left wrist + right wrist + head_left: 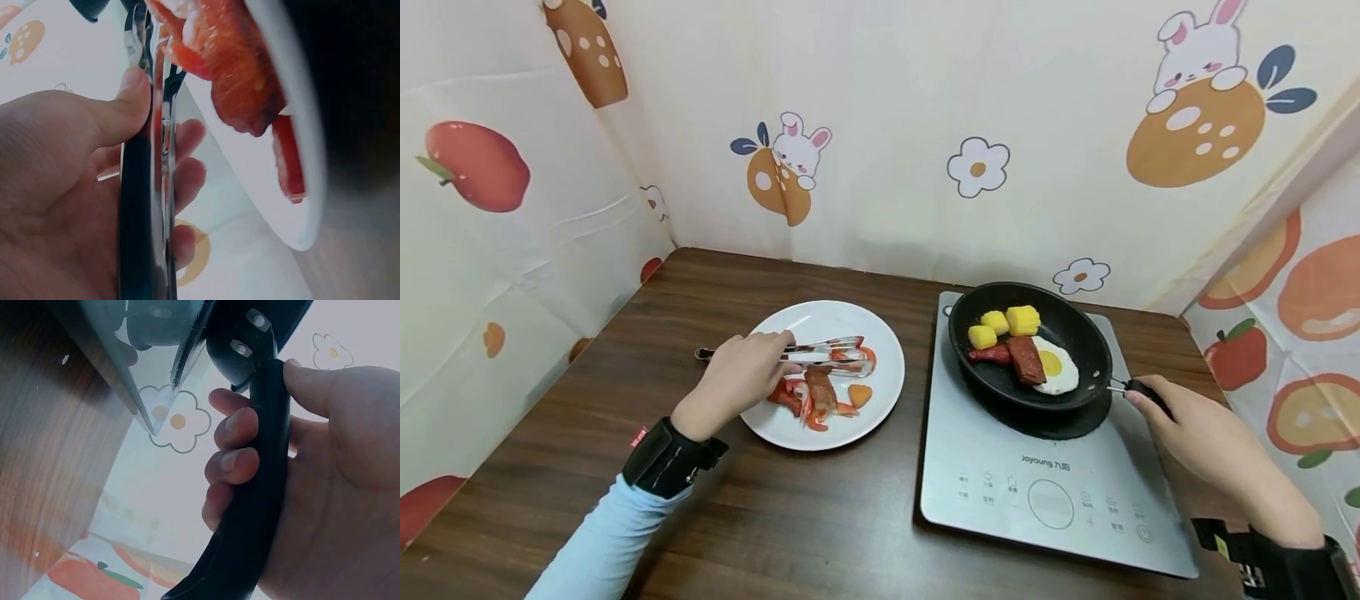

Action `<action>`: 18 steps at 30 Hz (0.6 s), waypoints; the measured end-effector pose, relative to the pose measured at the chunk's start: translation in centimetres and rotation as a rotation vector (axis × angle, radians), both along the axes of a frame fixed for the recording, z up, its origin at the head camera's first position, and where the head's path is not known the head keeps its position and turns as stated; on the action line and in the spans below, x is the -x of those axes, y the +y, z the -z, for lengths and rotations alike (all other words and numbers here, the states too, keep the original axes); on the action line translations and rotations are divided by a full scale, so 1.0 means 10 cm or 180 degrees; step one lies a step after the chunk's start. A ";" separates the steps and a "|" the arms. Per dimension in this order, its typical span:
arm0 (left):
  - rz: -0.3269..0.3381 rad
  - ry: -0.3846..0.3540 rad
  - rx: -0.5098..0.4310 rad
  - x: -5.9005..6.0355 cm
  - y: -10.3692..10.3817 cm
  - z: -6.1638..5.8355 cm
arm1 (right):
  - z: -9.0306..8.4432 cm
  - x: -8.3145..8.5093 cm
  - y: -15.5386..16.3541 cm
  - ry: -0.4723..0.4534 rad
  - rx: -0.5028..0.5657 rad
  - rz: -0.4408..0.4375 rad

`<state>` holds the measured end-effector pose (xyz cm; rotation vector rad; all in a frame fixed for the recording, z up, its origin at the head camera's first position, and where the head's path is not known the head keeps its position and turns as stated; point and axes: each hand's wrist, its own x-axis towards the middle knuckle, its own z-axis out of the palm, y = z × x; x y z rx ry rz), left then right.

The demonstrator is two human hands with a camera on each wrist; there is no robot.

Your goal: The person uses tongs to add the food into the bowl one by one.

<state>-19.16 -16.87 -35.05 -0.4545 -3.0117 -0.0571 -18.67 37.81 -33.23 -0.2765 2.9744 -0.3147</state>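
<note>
My left hand (741, 375) grips a pair of metal tongs (164, 144), thumb on one side and fingers round the other. Their tips lie over the white plate (880, 408), close to an orange-red shrimp (868, 357); whether they pinch it I cannot tell. Also on the plate are a brown meat slice (821, 390), a sausage (784, 398) and a small orange piece (860, 395). My right hand (1202, 433) holds the black handle (265, 437) of a frying pan (1037, 402). Inside the pan are corn chunks (1022, 320), a sausage (990, 355), a meat slice (1026, 360) and a fried egg (1060, 379).
The pan is over a silver induction cooktop (977, 467), with a black round area (1067, 427) showing beneath its near side. Plate and cooktop stand side by side on a dark wooden table (820, 517). Patterned curtains (895, 167) border the table's back and sides.
</note>
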 end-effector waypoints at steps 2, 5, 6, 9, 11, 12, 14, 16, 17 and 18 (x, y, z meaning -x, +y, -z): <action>-0.0039 0.0036 -0.0005 0.00 0.00 0.02 | 0.00 0.00 0.00 -0.0002 0.0012 -0.0004; -0.0082 0.0106 -0.0017 0.00 -0.01 0.02 | -0.02 0.00 -0.02 0.0016 0.0016 0.0010; -0.0090 0.0135 -0.0029 0.01 -0.01 0.01 | -0.02 0.00 -0.03 0.0021 0.0024 0.0010; -0.0108 0.0164 -0.0070 0.00 -0.02 0.00 | -0.04 0.00 -0.07 0.0036 0.0027 0.0012; -0.0106 0.0200 -0.0103 -0.01 -0.02 0.02 | -0.04 0.00 -0.08 0.0046 0.0035 0.0002; -0.0100 0.0222 -0.0113 -0.01 -0.02 0.03 | -0.04 0.00 -0.08 0.0052 0.0031 -0.0002; -0.0097 0.0260 -0.0142 -0.02 -0.01 0.05 | -0.04 -0.01 -0.06 0.0036 0.0020 0.0001; -0.0104 0.0293 -0.0149 -0.04 0.01 0.07 | -0.03 -0.02 -0.05 0.0023 0.0008 0.0014; -0.0113 0.0302 -0.0154 -0.04 0.01 0.09 | -0.03 -0.03 -0.04 0.0016 0.0004 0.0021; -0.0120 0.0308 -0.0158 -0.05 0.01 0.10 | -0.03 -0.03 -0.03 0.0016 -0.0004 0.0027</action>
